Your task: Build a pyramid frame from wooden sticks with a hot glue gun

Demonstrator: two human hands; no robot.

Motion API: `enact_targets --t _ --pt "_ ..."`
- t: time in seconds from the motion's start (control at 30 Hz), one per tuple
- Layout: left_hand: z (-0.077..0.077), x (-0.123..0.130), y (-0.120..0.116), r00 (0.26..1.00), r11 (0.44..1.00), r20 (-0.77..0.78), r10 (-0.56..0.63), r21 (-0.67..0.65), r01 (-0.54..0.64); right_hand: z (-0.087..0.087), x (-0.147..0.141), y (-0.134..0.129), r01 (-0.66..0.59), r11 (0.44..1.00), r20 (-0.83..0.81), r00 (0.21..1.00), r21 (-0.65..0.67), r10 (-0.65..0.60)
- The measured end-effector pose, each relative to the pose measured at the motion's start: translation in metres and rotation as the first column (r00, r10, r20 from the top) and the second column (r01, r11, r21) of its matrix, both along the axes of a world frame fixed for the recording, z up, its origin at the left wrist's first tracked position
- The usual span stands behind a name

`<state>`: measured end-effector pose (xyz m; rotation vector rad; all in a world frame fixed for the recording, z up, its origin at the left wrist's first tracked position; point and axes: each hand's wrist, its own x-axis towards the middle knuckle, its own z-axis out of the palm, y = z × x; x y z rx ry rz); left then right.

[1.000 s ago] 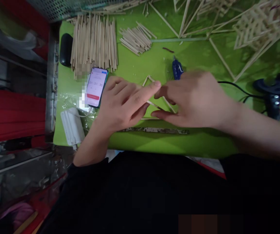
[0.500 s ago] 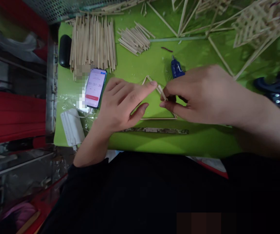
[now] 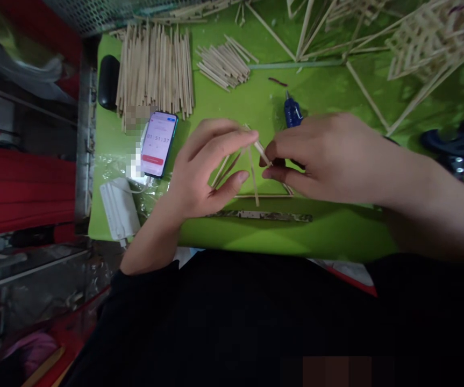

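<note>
Stick (image 3: 263, 152): in the head view, it slants between the two hands, over a small stick frame (image 3: 274, 195) near the front of the green tabletop (image 3: 232, 234).
Right hand (image 3: 324, 153): grip pinching the stick's lower end between thumb and forefinger, as far as I can see; too hard a squeeze could twist it out of line.
Left hand (image 3: 205, 164): grip spread, forefinger tip at the stick's upper end, thumb well apart; a heavy press there might crack a joint or push things askew.
Thin stick (image 3: 255, 180): runs down from under that forefinger past the frame's front side, looking poorly braced; a brush of the left thumb could knock it.
Glue gun (image 3: 293, 112): just beyond the right hand, so a stray knuckle might nudge it, or get burned if the tip is hot.
Hidden: the gun's handle, behind the right hand, and part of the frame, behind the left.
Cut off: the big lattice (image 3: 413, 51) at far right.
Hard to make out: any glue on the joints.
</note>
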<state>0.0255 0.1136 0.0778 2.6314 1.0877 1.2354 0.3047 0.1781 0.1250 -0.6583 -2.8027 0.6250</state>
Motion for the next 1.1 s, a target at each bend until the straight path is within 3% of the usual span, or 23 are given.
enact_targets --t 0.3,0.47,0.7,0.87,0.97,1.1 --pt "-0.007 0.006 0.0 0.995 0.997 0.068 -0.071 -0.02 0.073 -0.002 -0.002 0.002 -0.051 0.998 -0.023 0.999 -0.034 0.05" --pt "-0.008 0.01 -0.004 0.995 0.999 0.093 0.024 0.022 -0.026 0.005 -0.002 0.0 -0.052 0.999 0.04 0.998 -0.014 0.053" --pt "-0.019 0.006 -0.004 0.996 0.996 0.084 0.031 0.079 -0.038 0.003 -0.001 -0.001 -0.065 0.997 0.018 0.998 0.03 0.065" --pt "-0.016 0.001 -0.006 0.997 0.994 -0.037 0.069 0.087 -0.065 0.004 -0.002 -0.003 -0.068 0.998 0.017 0.998 0.005 0.068" --pt "-0.011 -0.001 -0.009 0.999 0.998 -0.026 0.038 0.056 -0.036 0.009 0.0 0.002 -0.084 0.995 0.004 0.996 -0.054 0.085" --pt "-0.013 -0.003 -0.009 0.995 0.996 -0.064 0.072 0.051 -0.069 -0.002 0.002 0.023 -0.114 0.942 -0.084 0.992 -0.315 0.092"
